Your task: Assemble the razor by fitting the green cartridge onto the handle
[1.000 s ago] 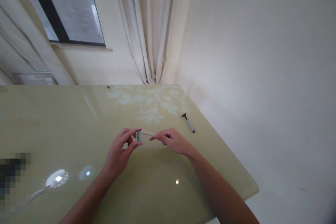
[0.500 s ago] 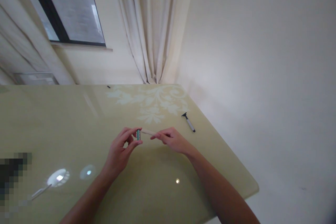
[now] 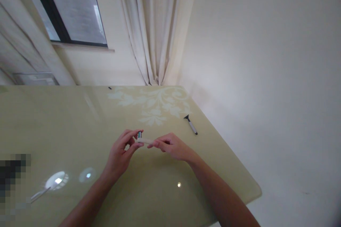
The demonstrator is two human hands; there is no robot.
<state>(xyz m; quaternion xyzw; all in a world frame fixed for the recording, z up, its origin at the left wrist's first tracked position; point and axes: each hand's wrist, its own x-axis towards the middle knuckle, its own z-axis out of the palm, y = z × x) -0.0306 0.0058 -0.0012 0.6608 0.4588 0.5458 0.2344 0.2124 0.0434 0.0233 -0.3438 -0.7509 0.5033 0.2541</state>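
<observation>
Above the table, my left hand pinches a small razor blade cartridge by its two ends, between thumb and fingertips. The cartridge stands upright and has a dark edge and a green strip. My right hand grips a thin, pale stick that points left. The stick's far end overlaps the lower part of the cartridge and seems to touch it; the kind of stick cannot be made out. Beyond my right hand, a razor with a grey handle and black T-shaped head lies on the table.
The glossy, pale green table has a floral pattern at its far end. A small dark piece lies by the far edge. A white wall runs along the right; curtains hang behind. A blurred-out dark patch covers the left edge.
My right hand has shifted slightly left and down, bringing the stick's end from the cartridge's upper part to its lower part. My left hand stays almost still.
</observation>
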